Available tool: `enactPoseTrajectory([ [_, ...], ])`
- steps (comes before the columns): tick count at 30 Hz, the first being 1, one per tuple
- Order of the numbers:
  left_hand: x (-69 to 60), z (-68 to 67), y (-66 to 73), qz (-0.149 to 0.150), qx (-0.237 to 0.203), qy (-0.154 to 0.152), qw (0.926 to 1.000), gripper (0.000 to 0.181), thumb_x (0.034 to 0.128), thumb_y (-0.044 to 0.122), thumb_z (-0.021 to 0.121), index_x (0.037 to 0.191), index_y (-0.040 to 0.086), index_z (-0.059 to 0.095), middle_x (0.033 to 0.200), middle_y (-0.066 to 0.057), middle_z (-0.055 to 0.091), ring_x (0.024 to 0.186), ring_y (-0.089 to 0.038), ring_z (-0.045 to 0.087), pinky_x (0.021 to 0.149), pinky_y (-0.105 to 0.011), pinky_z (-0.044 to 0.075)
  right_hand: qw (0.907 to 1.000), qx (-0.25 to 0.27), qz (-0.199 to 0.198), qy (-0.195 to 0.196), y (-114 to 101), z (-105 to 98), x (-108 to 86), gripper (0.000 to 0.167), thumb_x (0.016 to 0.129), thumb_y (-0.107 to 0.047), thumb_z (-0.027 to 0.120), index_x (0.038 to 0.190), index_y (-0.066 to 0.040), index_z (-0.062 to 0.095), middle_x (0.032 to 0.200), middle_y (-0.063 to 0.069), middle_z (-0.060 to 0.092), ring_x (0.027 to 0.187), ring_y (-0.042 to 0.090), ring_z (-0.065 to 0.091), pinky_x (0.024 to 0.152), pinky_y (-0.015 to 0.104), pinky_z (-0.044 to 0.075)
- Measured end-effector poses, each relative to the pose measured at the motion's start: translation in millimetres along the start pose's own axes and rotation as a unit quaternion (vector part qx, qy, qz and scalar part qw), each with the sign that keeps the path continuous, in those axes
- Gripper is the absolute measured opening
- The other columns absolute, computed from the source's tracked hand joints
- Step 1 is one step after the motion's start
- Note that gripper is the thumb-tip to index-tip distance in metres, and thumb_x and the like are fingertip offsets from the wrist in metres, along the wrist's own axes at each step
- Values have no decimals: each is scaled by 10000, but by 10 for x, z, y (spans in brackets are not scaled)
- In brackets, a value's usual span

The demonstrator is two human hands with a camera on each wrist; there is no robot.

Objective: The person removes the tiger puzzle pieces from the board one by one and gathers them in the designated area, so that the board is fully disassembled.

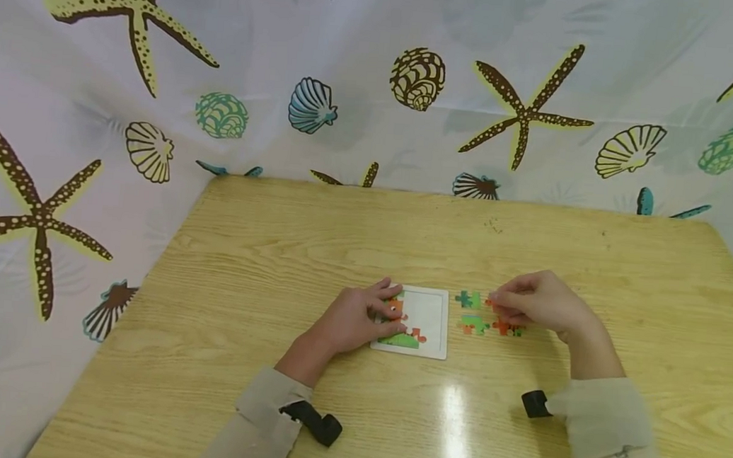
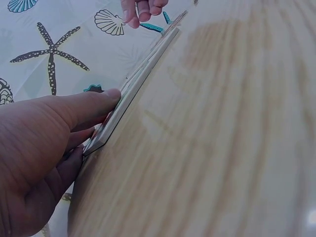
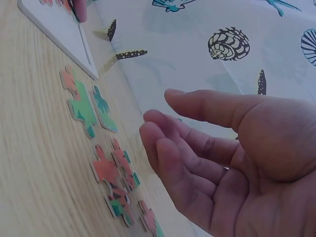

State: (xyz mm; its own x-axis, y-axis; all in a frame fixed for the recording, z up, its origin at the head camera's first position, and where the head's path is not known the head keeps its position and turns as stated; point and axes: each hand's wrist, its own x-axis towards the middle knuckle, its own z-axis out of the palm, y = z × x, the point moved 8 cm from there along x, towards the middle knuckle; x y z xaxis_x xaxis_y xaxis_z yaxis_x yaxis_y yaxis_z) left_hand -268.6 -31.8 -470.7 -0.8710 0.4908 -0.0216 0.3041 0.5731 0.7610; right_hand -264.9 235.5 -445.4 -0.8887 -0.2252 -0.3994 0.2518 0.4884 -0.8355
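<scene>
My left hand (image 1: 355, 318) rests on the left side of a white square puzzle tray (image 1: 430, 319), its fingers and thumb spread over the pieces fitted there. Seen from the left wrist, the thumb touches the top of the tray's edge (image 2: 133, 89). Just above several loose jigsaw pieces right of the tray hovers my right hand (image 1: 546, 303). Its thumb and bent fingers stand apart in the right wrist view, nothing between them. Among the loose pieces are a green-and-orange one (image 3: 81, 103), a teal-and-green one (image 3: 102, 109) and a red one (image 3: 106, 168).
The wooden table (image 1: 263, 250) meets a hanging cloth (image 1: 367, 30) printed with starfish and shells at its back and left. A black strap end (image 1: 536, 404) hangs at the right sleeve, and a black strap (image 1: 314, 423) sits at the left sleeve.
</scene>
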Motion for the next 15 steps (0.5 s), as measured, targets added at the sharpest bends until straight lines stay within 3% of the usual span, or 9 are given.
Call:
enactPoseTrajectory([
  [15,2,7,-18,-13,-19,-9,10000,211,867,258,791,1019,112,809,1471,-6,547,1495,-179,333,1205,-446,314,9999,-32,-96,-100,-91,121,1,360,998,-226,630,1192,76,648,1040,145,739,849,149,703,802,292,603],
])
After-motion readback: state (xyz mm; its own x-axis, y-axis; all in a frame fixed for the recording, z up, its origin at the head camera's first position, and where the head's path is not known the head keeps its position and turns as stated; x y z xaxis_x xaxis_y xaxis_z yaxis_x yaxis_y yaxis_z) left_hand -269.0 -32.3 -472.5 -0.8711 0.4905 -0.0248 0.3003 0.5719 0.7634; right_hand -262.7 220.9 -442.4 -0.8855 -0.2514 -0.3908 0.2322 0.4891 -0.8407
